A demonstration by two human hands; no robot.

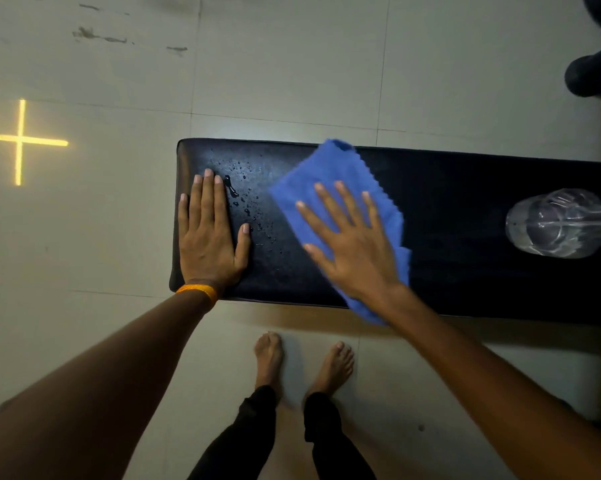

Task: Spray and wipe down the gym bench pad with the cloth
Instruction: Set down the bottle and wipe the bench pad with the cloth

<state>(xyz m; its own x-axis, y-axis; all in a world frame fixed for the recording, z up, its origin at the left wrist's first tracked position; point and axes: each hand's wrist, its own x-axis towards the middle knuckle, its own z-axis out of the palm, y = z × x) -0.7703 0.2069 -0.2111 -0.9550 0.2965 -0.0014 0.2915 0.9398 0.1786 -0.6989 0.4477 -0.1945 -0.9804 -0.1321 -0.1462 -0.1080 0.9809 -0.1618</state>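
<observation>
We are looking down at the black bench pad (448, 237), which is lying across the tiled floor (119, 237) in front of our bare feet (269, 355). Our left hand (209, 237) is resting flat on the pad's left end, fingers extended and close together, an orange band (198, 292) circling the wrist. Our right hand (351, 240) is pressing down on the blue cloth (330, 174) with fingers spread wide, gripping nothing. Water droplets (250, 202) are sitting on the pad between the two hands. A clear plastic bottle (555, 223) is lying on the pad at the right.
</observation>
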